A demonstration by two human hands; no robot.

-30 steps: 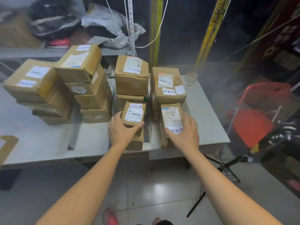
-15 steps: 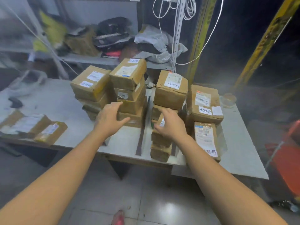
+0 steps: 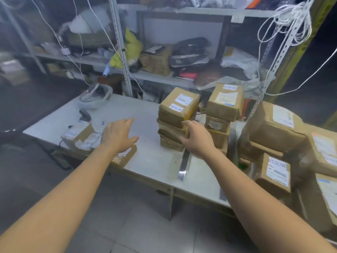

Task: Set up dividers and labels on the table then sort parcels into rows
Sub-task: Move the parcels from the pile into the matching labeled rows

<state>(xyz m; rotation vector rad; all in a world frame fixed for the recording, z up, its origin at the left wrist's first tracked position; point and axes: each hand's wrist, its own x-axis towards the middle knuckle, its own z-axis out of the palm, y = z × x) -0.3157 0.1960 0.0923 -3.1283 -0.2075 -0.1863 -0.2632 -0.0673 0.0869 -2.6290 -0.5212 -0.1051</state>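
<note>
Left hand: the left hand [image 3: 118,135] is being held spread and empty, palm down, just above the unsorted parcels [image 3: 80,136] lying flat at the tabletop's [image 3: 145,157] near-left edge.
Right hand: the right hand [image 3: 197,139] is being pressed, fingers loosely curled, against the side of the left parcel stack [image 3: 176,119]; nothing is being lifted.
Divider: the dark divider strip [image 3: 184,164] is being left flat, below the stack.
Sorted rows: labelled parcels [image 3: 276,171] are being kept stacked at the right.
Change from half a second ago: both hands are being swung leftward off the middle row, and the unsorted parcels are being reached next, it seems.
</note>
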